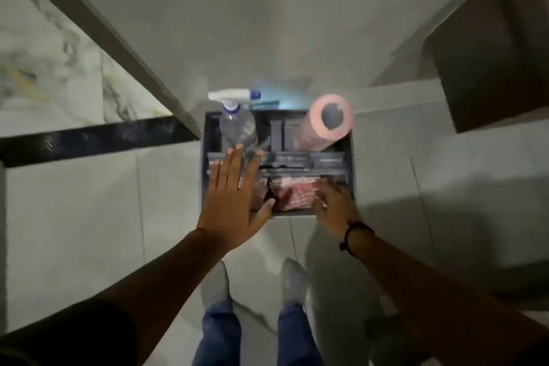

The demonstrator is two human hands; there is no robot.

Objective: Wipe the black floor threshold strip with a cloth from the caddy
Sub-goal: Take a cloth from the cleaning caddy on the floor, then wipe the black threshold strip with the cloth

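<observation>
A dark grey caddy [350, 175] stands on the floor in front of my feet. In its near compartment lies a reddish-pink cloth [292, 194]. My right hand [334, 205] reaches into that compartment with its fingers on the cloth's right side; whether it grips the cloth is unclear because of blur. My left hand [234, 199] hovers flat over the caddy's left side, fingers spread, holding nothing. The black threshold strip [89, 140] runs across the floor to the left of the caddy, under a door edge.
A clear spray bottle [237, 125] with a white and blue trigger stands in the caddy's far left compartment. A pink roll [325, 125] leans in the far right one. A pale door [208, 24] rises behind. A dark cabinet [493, 68] sits at the right.
</observation>
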